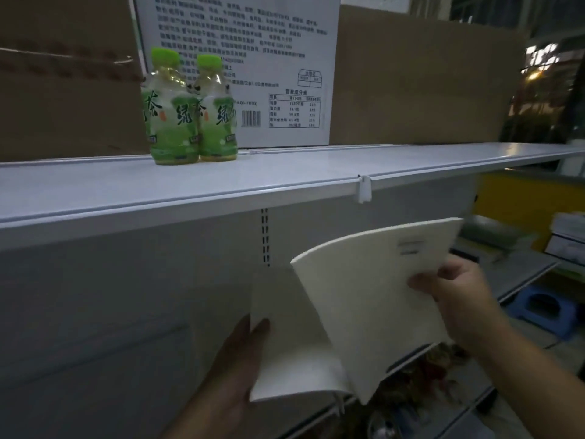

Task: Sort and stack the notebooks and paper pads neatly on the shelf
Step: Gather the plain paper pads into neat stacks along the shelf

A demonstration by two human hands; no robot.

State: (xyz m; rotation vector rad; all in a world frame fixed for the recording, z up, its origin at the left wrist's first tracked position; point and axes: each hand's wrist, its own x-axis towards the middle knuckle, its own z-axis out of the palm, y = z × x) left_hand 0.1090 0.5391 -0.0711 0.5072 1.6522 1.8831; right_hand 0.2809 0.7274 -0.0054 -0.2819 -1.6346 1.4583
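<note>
Below the white shelf (221,188) I hold up a cream notebook (357,299) in front of the grey back panel. Its cover bends open to the right, with a small printed label near its top. My right hand (456,296) pinches the right edge of that cover, thumb on its face. A lower page or second pad (281,353) lies behind it on the left. My left hand (234,369) holds this from behind with straight fingers, two fingertips showing at its left edge.
Two green tea bottles (190,112) stand on the shelf in front of a white printed carton (269,58) and brown cardboard boxes (421,80). A price-tag clip (364,188) hangs from the shelf rim. A blue stool (544,308) and stacked stationery (566,239) sit at right.
</note>
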